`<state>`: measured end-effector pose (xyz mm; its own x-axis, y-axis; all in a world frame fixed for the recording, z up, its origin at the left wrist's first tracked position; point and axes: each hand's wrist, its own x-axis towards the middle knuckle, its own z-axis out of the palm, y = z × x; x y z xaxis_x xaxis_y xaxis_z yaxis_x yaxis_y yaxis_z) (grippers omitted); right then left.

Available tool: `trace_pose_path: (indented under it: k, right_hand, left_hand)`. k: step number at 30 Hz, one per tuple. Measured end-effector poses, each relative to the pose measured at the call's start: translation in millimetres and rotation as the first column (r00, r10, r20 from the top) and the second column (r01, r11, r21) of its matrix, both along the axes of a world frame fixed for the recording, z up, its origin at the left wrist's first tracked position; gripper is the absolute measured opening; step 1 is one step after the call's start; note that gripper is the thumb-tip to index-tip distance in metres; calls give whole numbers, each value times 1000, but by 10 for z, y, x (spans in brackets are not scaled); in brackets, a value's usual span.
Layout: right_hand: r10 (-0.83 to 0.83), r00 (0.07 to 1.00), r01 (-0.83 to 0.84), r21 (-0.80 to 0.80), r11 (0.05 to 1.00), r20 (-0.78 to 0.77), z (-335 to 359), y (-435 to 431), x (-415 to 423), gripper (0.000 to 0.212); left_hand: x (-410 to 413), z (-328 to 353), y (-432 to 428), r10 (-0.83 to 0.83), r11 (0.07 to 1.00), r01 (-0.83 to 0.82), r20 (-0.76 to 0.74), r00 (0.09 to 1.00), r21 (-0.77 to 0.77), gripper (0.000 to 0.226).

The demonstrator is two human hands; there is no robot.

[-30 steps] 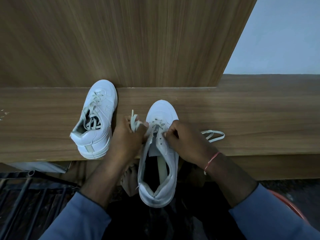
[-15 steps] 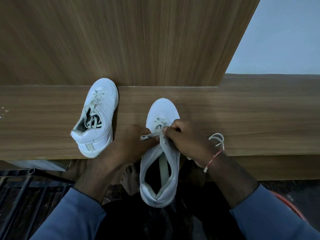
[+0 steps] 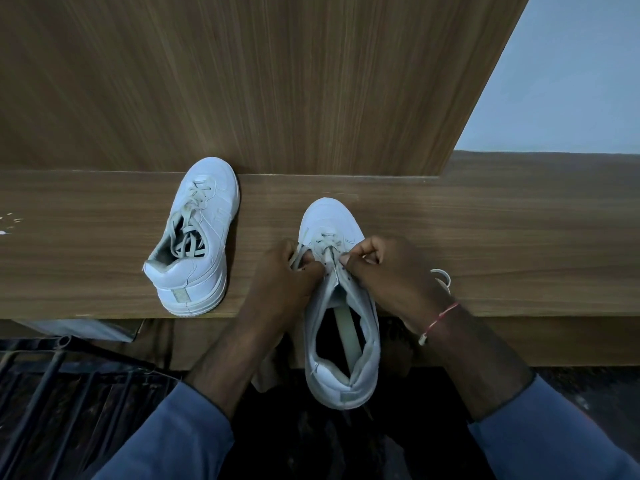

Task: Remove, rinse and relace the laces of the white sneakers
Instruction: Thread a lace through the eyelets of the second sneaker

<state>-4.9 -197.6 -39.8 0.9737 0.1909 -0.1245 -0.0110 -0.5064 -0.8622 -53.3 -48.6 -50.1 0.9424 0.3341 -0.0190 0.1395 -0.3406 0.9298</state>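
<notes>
White low-top sneaker (image 3: 327,218) lies at lower centre of the frame, its toe on the brown wooden ledge (image 3: 502,237) and its heel overhanging the near edge. Its pale flat lace (image 3: 325,240) crosses only the eyelets nearest the toe. Left hand (image 3: 282,285) pinches the lace at the left eyelets. The right hand (image 3: 391,275) grasps it on the right, with a loop trailing beyond the wrist. Second white sneaker (image 3: 204,271), laced, sits at left centre.

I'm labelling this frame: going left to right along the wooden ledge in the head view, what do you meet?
Laced sneaker → left hand pinching the lace → half-laced sneaker → right hand → loose lace loop.
</notes>
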Motion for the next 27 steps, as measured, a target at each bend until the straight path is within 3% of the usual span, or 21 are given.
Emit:
trace_pose_path:
  k: [8,14,21,27]
  right_hand:
    - [-15,990,26,80,996,-138,-31,11,16,15]
    - [-102,981,126,140,982,-168,-36,114,13,13]
    - [-102,974,152,249,956,-203,8,140,16,5]
    - [-92,981,127,210,969,-171,4,82,35,7]
  left_hand:
    - [100,-34,154,-184,959,195,-74,980,204,39]
    - [181,-41,209,-309,934,328,-142,940,144,42]
    - [90,3,77,-190,971,188,3,982,148,34]
    - [117,-29,76,-160,979,158,11,987,126,34]
